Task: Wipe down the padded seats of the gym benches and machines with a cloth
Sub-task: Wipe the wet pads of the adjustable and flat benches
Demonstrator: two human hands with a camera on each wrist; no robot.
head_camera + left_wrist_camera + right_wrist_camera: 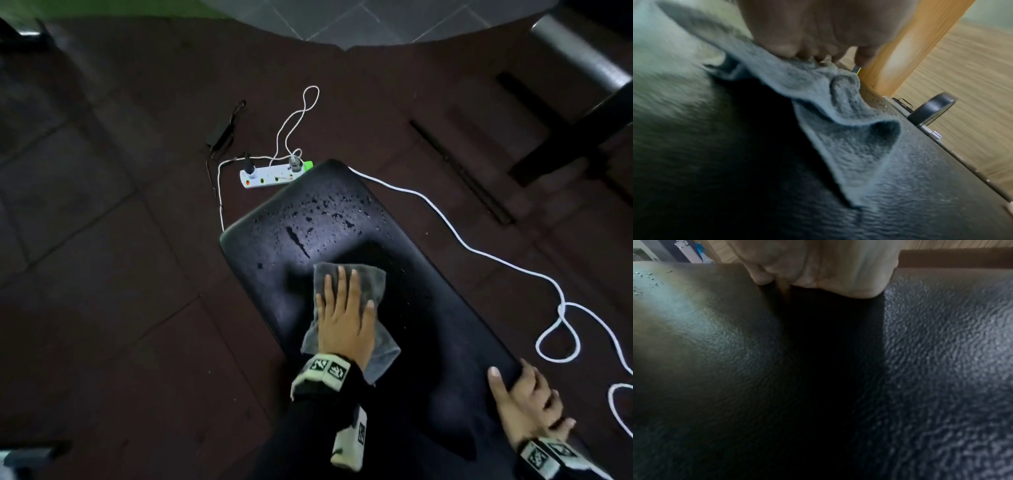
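On the black padded bench seat [342, 219], a grey cloth [363, 284] is being pressed flat by the spread left hand [346, 322]; the seat's edge is being gripped by the right hand [527, 407].

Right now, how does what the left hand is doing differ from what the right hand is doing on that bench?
The left hand lies flat with straight fingers, pressing a grey cloth onto the middle of the black bench pad; the right hand holds no cloth. The left hand sits near the water droplets at the far end; the right hand grips the pad's near side edge, fingers curled over it. Both touch the same pad.
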